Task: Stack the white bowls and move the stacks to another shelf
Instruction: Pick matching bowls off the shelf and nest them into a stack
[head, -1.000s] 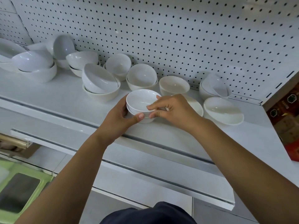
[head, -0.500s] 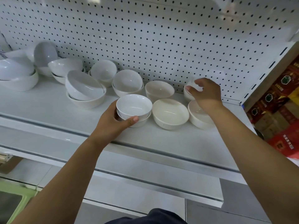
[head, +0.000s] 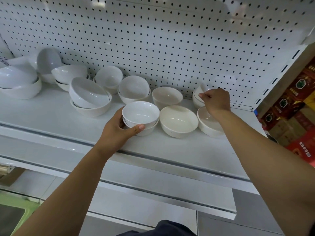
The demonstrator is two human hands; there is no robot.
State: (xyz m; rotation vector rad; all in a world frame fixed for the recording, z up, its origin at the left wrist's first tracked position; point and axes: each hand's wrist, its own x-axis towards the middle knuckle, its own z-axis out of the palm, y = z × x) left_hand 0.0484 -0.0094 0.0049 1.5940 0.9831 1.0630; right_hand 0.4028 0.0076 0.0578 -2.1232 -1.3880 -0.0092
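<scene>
On the white shelf, my left hand is wrapped round the two-bowl stack near the front edge, thumb across the lower bowl's side. My right hand is far back on the right, fingers curled and pinching the rim of a tilted bowl against the pegboard. That bowl lies right of and behind the stack, with a wide cream bowl between, so I judge the right hand must carry it left and forward, mouth up, onto the stack.
</scene>
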